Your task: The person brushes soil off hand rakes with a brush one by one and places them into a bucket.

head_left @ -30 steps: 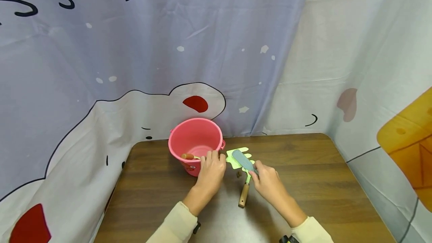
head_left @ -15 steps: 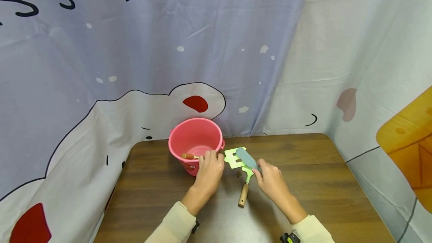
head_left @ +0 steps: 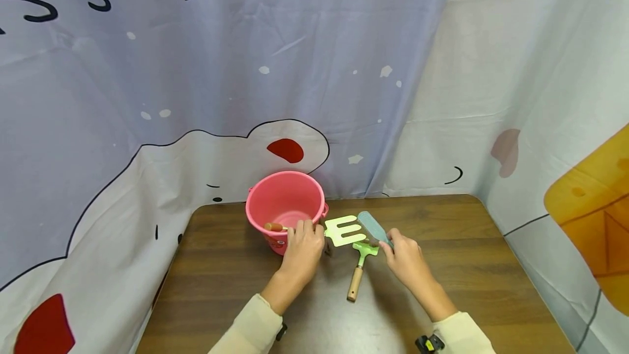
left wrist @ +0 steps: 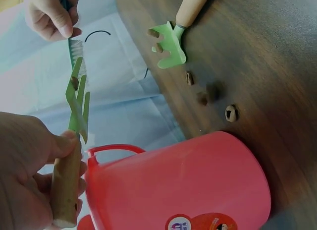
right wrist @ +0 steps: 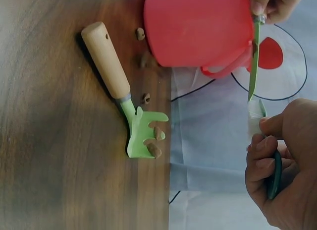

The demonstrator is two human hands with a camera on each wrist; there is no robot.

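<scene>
My left hand grips the wooden handle of a small green hand fork beside the pink bucket. The fork is held above the table, its tines pointing right; a brown lump sits on them in the left wrist view. My right hand holds a blue-green brush with white bristles, close to the tine tips. On the table below lies a small green rake with a wooden handle. Brown lumps lie at its teeth, and more lumps lie near the bucket, one blurred.
A brown wooden table carries everything. Printed curtains hang right behind its far edge and along its sides. The bucket stands at the back edge, with its opening facing up.
The brush has slid right, from over the fork to past its tines. The fork has turned so its tines show flat. A blurred brown lump now appears below the fork.
</scene>
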